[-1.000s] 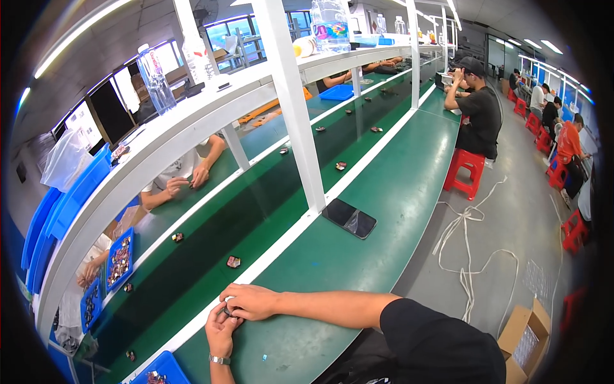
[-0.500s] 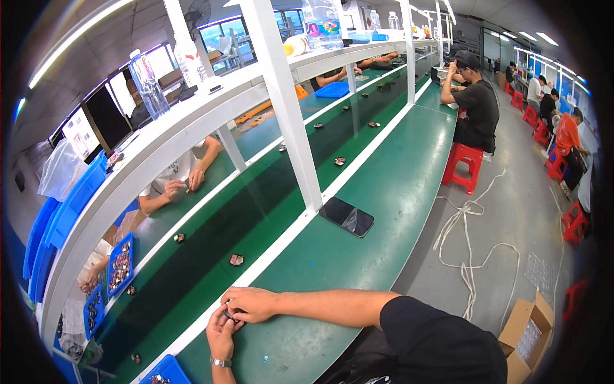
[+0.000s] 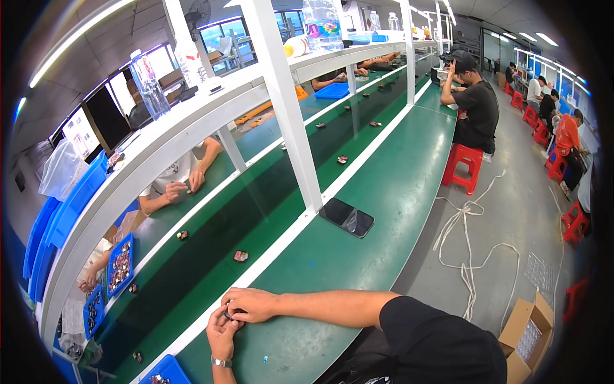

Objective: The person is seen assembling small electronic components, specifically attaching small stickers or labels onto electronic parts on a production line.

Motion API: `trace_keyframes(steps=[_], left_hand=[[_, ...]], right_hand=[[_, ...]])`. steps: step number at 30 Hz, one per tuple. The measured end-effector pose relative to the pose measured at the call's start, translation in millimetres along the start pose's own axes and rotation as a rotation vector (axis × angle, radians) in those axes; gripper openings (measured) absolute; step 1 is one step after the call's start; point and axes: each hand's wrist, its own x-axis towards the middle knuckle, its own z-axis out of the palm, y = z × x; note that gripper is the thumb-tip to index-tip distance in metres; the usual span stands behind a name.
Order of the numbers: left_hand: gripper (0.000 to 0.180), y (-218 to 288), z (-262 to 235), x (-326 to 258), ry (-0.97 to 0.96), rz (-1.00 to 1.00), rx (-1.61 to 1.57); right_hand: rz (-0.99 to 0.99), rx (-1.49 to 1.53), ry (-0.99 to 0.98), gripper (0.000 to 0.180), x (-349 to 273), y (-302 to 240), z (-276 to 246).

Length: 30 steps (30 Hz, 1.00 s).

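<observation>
At the near edge of the green surface (image 3: 358,256), head view: both hands meet just inside the white divider strip (image 3: 281,246). Left hand (image 3: 222,334) comes up from the lower edge, wristwatch (image 3: 222,362) on the wrist, fingers curled up toward the right hand. Right hand (image 3: 251,304) reaches in from the right, forearm lying across the surface, fingers clenched around a small dark part (image 3: 228,315), pinched between both hands. Part is mostly hidden, kind cannot be told.

Nearby: dark phone (image 3: 346,217) lies flat further along the surface, well apart from the hands. Small component (image 3: 240,256) sits on the darker conveyor belt (image 3: 211,256) beyond the strip, another component (image 3: 182,235) farther left. Blue tray (image 3: 167,370) at the lower edge, just left of the left wrist. Tiny pale bit (image 3: 265,360) lies on the surface below the hands.

Risk, as a judgement: the part is tiny and held only at fingertips, so a slip could drop it onto the surface or bounce it to the floor. Hands sit close to the belt, so a dropped piece could land there among the other components.
</observation>
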Motion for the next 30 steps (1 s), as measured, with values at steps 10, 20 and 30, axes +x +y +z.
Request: trace_keyframes(steps=[10,20,30], left_hand=[[0.040,8,3,-1,0.021,-0.063,-0.043],[0.029,6,-1,-1,0.072,-0.065,-0.133],[0.021,0,0,-1,0.103,-0.029,-0.114]], right_hand=[[0.002,0.089,0.019,0.009,-1,6,3],[0.012,0.286,-0.021,0.008,1,11,3],[0.061,0.314,0.020,0.011,-2,10,0]])
